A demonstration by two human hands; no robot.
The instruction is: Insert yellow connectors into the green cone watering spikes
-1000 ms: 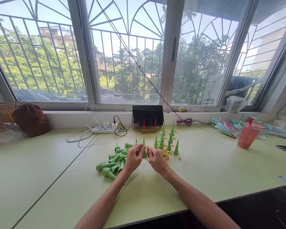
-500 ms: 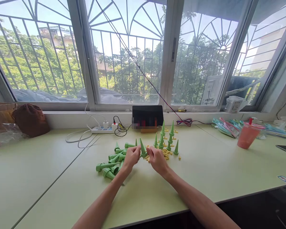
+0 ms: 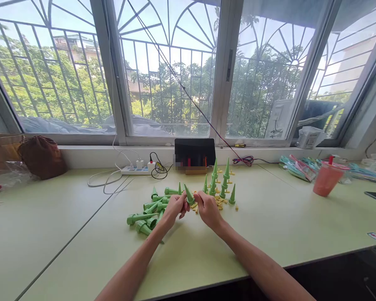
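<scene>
My left hand [image 3: 176,207] is closed on a green plant watering spike [image 3: 189,195], holding it by its base with the tip leaning up and left. Against the spike's right side, the thumb and fingers of my right hand [image 3: 207,207] are pinched together; what sits between them is too small and hidden to make out. A heap of green spikes [image 3: 141,218] lies left of my left hand. Small yellow valve pieces [image 3: 219,203] are piled behind my right hand. Beyond them several green spikes [image 3: 223,187] stand upright, most with a yellow valve sticking out sideways.
A black tablet [image 3: 194,152] leans at the back of the table, beside a white power strip [image 3: 134,170] with cables. To the right stand a red drink cup [image 3: 329,178] and packaged items [image 3: 297,168]. A brown bag [image 3: 42,156] sits at the far left.
The spike in my left hand has tilted further, its tip swinging to the left. My left fingers have shifted lower round its base. My right hand keeps its pinch at the side.
</scene>
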